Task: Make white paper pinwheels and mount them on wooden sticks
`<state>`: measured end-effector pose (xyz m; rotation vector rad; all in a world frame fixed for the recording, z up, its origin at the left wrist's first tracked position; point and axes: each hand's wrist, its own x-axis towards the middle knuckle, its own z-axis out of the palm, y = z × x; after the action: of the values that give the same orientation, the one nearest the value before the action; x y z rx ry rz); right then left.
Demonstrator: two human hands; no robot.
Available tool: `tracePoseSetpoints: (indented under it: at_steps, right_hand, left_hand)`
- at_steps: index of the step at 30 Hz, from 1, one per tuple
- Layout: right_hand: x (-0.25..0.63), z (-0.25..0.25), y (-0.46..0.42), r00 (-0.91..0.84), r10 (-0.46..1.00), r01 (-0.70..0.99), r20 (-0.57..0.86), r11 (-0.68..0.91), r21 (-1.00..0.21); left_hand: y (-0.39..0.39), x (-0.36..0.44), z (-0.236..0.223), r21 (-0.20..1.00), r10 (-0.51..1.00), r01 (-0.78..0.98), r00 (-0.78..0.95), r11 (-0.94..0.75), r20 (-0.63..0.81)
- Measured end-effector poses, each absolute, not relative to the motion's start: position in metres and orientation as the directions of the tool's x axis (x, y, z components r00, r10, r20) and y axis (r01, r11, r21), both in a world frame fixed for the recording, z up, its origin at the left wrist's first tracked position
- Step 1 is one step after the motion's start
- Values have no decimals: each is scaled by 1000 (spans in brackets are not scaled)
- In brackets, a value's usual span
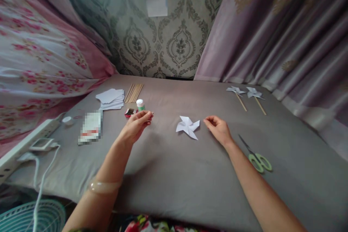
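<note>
My left hand [139,122] is raised above the bed-like grey surface, thumb and finger pinched on a tiny object whose kind I cannot make out. Just behind it stand a small bottle [140,105] with a white cap and a little red box [129,112] with dark contents. A folded white paper pinwheel [188,127] lies flat between my two hands, without a stick. To its right, my right hand [218,128] is closed, fingertips together near the pinwheel's edge but apart from it; nothing shows in them. Green-handled scissors [255,157] lie right of my right forearm, blades slightly apart.
At the back left are a stack of white paper sheets [111,98] and several wooden sticks [134,93]. Two pinwheels on sticks, one left [236,91] and one right [255,94], lie at the back right. A power strip [45,130] with white cables runs along the left edge.
</note>
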<state>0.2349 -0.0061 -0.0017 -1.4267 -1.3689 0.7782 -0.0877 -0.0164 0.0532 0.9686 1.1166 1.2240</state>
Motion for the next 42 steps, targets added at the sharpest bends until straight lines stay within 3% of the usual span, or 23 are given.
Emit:
tracePoseSetpoints:
  at_steps: [7,15,26,38,40,42]
  right_hand:
    - [200,38,-38,13,993,231,118,112,-966]
    - [173,29,-65,-48,992,199,114,121,-972]
    - [181,13,-65,37,999,114,-26,-30,-993]
    - [188,11,-62,163,986,88,-13,-27,-996]
    - [189,11,-60,184,983,61,-28,-40,-997]
    - [191,10,-58,219,975,30,-35,-43,-999]
  left_hand:
    - [-31,-18,50,998,984,-24,170,52,-47]
    - [-49,20,29,993,922,104,376,59,-94]
    - [-36,26,33,985,904,174,422,-2,-73]
    - [-17,44,25,958,866,261,499,-123,-25]
    - [-11,42,23,942,894,296,448,-160,11]
    - [-3,38,20,915,955,362,287,-177,71]
